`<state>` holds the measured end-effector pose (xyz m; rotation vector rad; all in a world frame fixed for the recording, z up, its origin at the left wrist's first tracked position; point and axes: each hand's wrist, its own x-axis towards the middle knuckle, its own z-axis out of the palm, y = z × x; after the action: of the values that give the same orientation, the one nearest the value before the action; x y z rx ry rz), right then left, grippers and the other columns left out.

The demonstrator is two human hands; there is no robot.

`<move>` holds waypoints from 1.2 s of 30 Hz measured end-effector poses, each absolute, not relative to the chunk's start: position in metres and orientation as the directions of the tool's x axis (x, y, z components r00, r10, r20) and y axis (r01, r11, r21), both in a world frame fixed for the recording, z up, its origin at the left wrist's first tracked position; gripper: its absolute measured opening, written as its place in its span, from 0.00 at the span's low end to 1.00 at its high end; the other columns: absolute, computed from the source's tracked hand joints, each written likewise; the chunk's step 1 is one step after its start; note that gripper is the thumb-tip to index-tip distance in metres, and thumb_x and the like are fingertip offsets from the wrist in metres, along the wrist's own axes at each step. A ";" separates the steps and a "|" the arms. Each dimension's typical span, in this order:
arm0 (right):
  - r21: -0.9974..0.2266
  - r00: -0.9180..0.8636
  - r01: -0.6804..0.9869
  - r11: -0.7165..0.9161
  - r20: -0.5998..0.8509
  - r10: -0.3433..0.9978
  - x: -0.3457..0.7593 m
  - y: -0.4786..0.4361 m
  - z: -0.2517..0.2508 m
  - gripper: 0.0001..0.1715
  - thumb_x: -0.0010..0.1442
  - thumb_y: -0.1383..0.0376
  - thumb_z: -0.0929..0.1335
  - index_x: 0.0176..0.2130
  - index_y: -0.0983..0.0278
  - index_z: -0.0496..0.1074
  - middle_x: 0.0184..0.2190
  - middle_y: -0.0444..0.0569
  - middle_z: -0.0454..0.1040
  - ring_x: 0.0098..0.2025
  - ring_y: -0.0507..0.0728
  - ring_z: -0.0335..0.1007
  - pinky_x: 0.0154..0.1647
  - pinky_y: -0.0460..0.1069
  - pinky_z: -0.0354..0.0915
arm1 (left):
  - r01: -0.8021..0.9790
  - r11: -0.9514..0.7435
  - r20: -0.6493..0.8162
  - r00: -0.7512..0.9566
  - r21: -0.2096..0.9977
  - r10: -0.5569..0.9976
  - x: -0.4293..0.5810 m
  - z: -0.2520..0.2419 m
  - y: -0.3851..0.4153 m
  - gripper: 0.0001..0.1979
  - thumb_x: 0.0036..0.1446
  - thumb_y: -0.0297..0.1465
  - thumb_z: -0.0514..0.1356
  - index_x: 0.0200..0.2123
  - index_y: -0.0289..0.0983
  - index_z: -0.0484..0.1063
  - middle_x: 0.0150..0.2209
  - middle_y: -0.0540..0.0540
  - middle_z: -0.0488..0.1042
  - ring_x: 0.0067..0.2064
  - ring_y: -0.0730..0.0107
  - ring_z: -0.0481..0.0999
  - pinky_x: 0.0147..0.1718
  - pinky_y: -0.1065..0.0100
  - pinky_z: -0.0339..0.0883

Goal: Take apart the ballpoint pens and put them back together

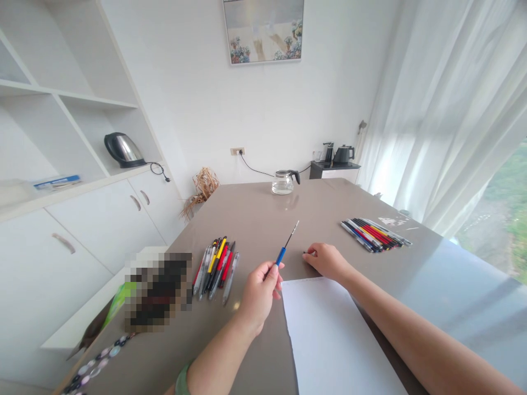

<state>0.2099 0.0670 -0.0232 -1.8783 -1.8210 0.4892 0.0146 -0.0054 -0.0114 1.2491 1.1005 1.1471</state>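
Observation:
My left hand (260,293) is closed round the blue grip of a pen (287,245), which is raised above the grey table (255,219) with its thin tip pointing up and away. My right hand (327,259) rests on the table just past the top edge of a white sheet of paper (333,340); its fingers are curled on a small dark piece that I cannot make out. A bunch of pens (216,267) lies left of my left hand. A second row of pens (374,233) lies to the far right.
A glass coffee pot (284,181) stands at the table's far end. A blurred-out object (158,291) and a string of beads (96,362) lie at the near left. White shelves with a kettle (122,149) stand on the left; curtains hang on the right.

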 end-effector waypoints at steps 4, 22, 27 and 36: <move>-0.704 0.096 0.708 0.059 0.178 0.979 0.207 0.058 -0.005 0.21 0.52 0.51 0.60 0.30 0.63 0.71 0.22 0.46 0.68 0.23 0.51 0.61 0.23 0.45 0.55 | -0.023 -0.016 0.019 0.129 1.000 0.991 0.014 -0.012 -0.005 0.16 0.53 0.40 0.51 0.39 0.35 0.68 0.25 0.49 0.64 0.27 0.74 0.64 0.22 0.74 0.59; -0.984 0.037 -0.096 0.153 0.150 0.988 0.185 0.031 0.035 0.16 0.42 0.54 0.70 0.25 0.65 0.68 0.15 0.38 0.53 0.16 0.45 0.41 0.16 0.44 0.42 | 0.010 0.007 -0.009 0.203 1.000 0.979 0.016 -0.012 -0.007 0.16 0.52 0.40 0.52 0.39 0.35 0.67 0.24 0.50 0.64 0.26 0.74 0.64 0.21 0.74 0.58; -0.972 0.063 -0.123 0.198 0.191 0.980 0.188 0.031 0.036 0.15 0.44 0.55 0.69 0.26 0.65 0.68 0.15 0.38 0.52 0.17 0.45 0.43 0.16 0.44 0.44 | 0.018 0.007 -0.011 0.206 1.000 0.979 0.017 -0.011 -0.007 0.16 0.52 0.40 0.51 0.39 0.35 0.67 0.25 0.50 0.64 0.26 0.74 0.64 0.21 0.74 0.59; -0.980 0.036 -0.040 0.193 0.191 0.981 0.189 0.031 0.033 0.16 0.48 0.55 0.66 0.22 0.64 0.63 0.16 0.39 0.56 0.17 0.46 0.47 0.17 0.43 0.46 | 0.043 -0.011 0.002 0.220 0.999 0.975 0.017 -0.012 -0.007 0.17 0.53 0.40 0.50 0.41 0.36 0.66 0.26 0.49 0.64 0.27 0.74 0.63 0.22 0.74 0.59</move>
<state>0.1889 0.0307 0.0333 -1.0501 -1.2401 1.0635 0.0170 -0.0075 -0.0119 1.3427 1.0716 1.0274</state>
